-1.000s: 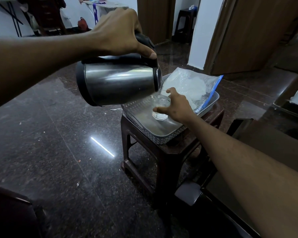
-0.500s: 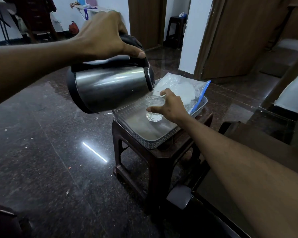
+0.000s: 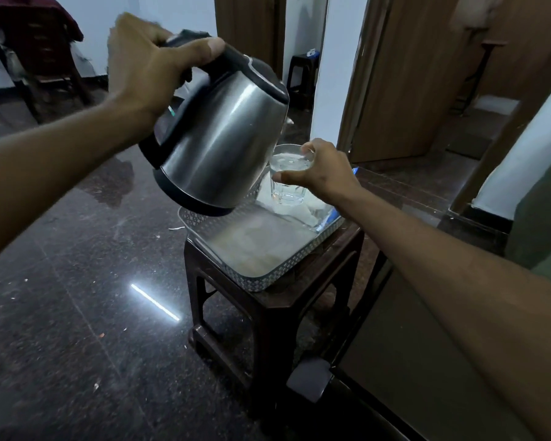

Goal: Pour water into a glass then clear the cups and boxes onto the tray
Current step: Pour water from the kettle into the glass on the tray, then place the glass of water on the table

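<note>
My left hand (image 3: 150, 63) grips the black handle of a steel kettle (image 3: 218, 144), which hangs tilted above the left part of the tray. My right hand (image 3: 323, 171) holds a clear glass (image 3: 287, 183) with water in it, lifted above the tray's far side, just right of the kettle. The silver tray (image 3: 255, 281) with a patterned rim rests on a dark wooden stool (image 3: 277, 313). A clear plastic bag (image 3: 312, 214) with a blue zip strip lies in the tray's far right part, mostly hidden behind my hand and the glass.
A dark polished floor (image 3: 77, 297) spreads to the left, with a wet patch behind the kettle. A dark table edge (image 3: 379, 329) and a grey block (image 3: 309, 378) stand close on the right of the stool. Wooden doors (image 3: 404, 90) and a small stool (image 3: 303, 78) are at the back.
The kettle has swung back from nearly horizontal to a more upright tilt. The glass has risen off the tray in my right hand and holds more water.
</note>
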Available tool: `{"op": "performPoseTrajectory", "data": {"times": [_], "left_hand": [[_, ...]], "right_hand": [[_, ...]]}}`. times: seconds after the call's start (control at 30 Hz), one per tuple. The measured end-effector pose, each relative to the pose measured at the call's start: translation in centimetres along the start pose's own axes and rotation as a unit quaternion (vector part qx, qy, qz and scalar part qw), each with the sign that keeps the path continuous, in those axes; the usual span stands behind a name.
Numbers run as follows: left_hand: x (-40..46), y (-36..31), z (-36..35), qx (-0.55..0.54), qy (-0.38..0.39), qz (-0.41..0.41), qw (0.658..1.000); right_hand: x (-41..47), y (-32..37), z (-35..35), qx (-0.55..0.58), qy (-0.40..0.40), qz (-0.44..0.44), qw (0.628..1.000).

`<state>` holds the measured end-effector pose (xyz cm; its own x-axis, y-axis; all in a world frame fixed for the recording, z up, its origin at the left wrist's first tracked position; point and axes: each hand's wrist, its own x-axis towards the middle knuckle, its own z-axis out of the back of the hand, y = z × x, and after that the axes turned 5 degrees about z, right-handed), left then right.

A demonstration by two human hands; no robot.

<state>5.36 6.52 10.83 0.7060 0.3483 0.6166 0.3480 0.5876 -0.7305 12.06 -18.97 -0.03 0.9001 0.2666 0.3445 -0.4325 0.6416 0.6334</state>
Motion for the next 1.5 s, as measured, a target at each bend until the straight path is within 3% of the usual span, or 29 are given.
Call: {"op": "performPoseTrajectory", "data": {"times": [0.13,0.33,0.53,0.8,1.07,1.17,1.23,1.33,1.43,1.5], "left_hand": [[-1.7,1.3,-2.3,-0.062,-0.084,0.087,0.991],[-5.6,3.6,-6.7,-0.033,-0.192,0.141,0.971],[-8.4,6.3,-8.5,-0.029,-0.223,0.203,0.953],[-10.8,9.7,-8.7,-0.053,-0.238,0.223,0.944],[-13.9,9.4,-8.2,-0.06,-0.179,0.193,0.963],[-14.8,7.3,-7.7,0.023,-0.201,0.165,0.965],[-15.5,4.7,-8.2,0.074,-0.21,0.092,0.971],[-17.0,0.0,-10.8,0.07,-0.091,-0.029,0.993],[-18.5,-3.3,-14.4,0.021,0.099,-0.012,0.995],[-19.3,-4.6,-16.4,-0.001,0.172,0.014,0.985]], "right_hand": [[-0.8,-0.5,2.0,-0.017,-0.017,-0.016,1.0],[-2.2,-1.8,4.0,-0.038,-0.025,-0.029,0.999],[-3.6,-3.0,4.5,-0.038,-0.021,-0.039,0.998],[-4.6,-4.1,4.1,-0.016,-0.019,-0.042,0.999],[-5.6,-4.4,4.3,-0.004,-0.021,-0.046,0.999],[-6.0,-4.1,4.9,-0.005,-0.022,-0.043,0.999],[-6.3,-3.9,5.5,-0.004,-0.022,-0.042,0.999],[-6.9,-3.7,6.6,-0.006,-0.027,-0.047,0.999],[-7.8,-3.5,8.2,0.003,-0.042,-0.048,0.998],[-8.5,-3.7,9.5,0.005,-0.049,-0.051,0.997]]}}
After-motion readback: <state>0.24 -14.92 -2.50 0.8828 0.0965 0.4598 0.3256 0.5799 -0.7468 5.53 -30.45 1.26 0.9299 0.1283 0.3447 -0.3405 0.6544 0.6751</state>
